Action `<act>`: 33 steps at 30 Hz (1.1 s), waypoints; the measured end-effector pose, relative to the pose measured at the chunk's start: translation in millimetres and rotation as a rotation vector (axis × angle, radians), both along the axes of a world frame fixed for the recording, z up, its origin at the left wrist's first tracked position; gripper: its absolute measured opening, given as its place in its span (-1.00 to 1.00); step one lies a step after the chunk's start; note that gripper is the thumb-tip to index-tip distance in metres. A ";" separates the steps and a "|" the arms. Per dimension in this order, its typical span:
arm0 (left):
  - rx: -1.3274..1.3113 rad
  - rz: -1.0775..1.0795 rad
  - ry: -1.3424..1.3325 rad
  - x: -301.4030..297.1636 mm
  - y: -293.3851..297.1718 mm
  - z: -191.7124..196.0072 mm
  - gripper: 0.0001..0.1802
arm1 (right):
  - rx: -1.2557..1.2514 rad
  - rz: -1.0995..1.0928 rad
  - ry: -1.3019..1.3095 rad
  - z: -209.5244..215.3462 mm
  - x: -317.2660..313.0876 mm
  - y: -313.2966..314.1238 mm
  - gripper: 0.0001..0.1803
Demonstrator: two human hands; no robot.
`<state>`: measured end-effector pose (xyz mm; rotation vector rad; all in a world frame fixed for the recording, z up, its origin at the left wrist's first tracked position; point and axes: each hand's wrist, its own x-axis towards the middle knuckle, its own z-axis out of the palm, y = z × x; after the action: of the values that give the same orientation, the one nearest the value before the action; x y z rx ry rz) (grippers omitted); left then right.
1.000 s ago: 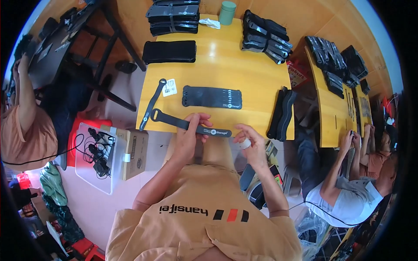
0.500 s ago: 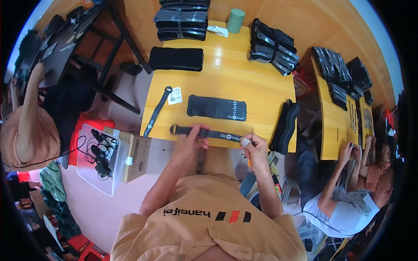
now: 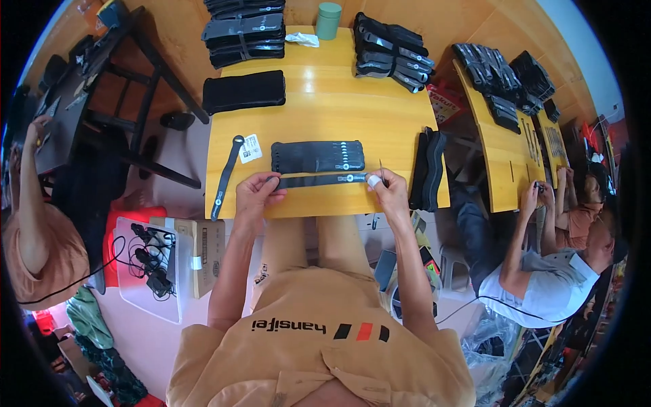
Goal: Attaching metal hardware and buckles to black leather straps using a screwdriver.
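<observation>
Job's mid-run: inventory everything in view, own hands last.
held strap: 1, black, between hands
strap stack: 1, black, mid-table
loose strap: 1, black, table's left
label: 1, white, by loose strap
flat pile: 1, black, back left
edge straps: several, black, table's right
bundles: several, black, back corners
tissue: 1, white, back
canister: 1, green, back
table: 1, yellow, centre
side tables: 2, yellow, right
dark table: 1, black, left
bin: 1, clear, floor left
cables: several, black, in bin
carton: 1, brown, beside bin
co-workers: at least 3, tan or pale tops, both sides
left hand: 1, bare, strap's left end
right hand: 1, white-wrapped digit, strap's right end
</observation>
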<state>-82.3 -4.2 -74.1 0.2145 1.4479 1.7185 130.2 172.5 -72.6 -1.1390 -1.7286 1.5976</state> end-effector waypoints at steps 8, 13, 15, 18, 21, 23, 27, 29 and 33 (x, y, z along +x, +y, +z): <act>-0.074 0.032 0.281 -7.6 16.2 -24.0 -0.86 | 0.236 -0.057 -0.171 -25.4 -12.7 15.6 -0.83; -0.050 0.065 0.254 -8.6 18.8 -29.5 -0.85 | 0.221 -0.094 -0.222 -25.7 -15.2 15.6 -0.83; -0.032 0.079 0.273 -10.2 19.6 -33.7 -0.87 | 0.211 -0.103 -0.204 -27.2 -15.0 14.7 -0.84; -0.063 0.086 0.333 -9.3 23.0 -34.5 -0.88 | 0.230 -0.137 -0.282 -23.5 -17.6 13.4 -0.85; -0.106 0.101 0.367 -7.9 23.4 -35.6 -0.89 | 0.235 -0.153 -0.319 -23.8 -19.2 13.1 -0.85; -0.104 0.106 0.380 -8.0 23.2 -33.8 -0.89 | 0.272 -0.156 -0.331 -25.3 -20.8 12.2 -0.85; -0.115 0.113 0.387 -9.2 26.7 -36.3 -0.89 | 0.274 -0.169 -0.347 -24.6 -21.0 11.5 -0.84; -0.113 0.118 0.383 -9.2 27.6 -36.8 -0.89 | 0.280 -0.180 -0.354 -25.7 -19.2 12.3 -0.85; -0.097 0.133 0.377 -10.1 27.4 -39.5 -0.89 | 0.279 -0.171 -0.344 -27.0 -19.9 13.2 -0.85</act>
<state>-92.4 23.3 -113.6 0.4151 1.8502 1.7743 110.3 185.7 -99.6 -1.4347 -1.9321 1.0642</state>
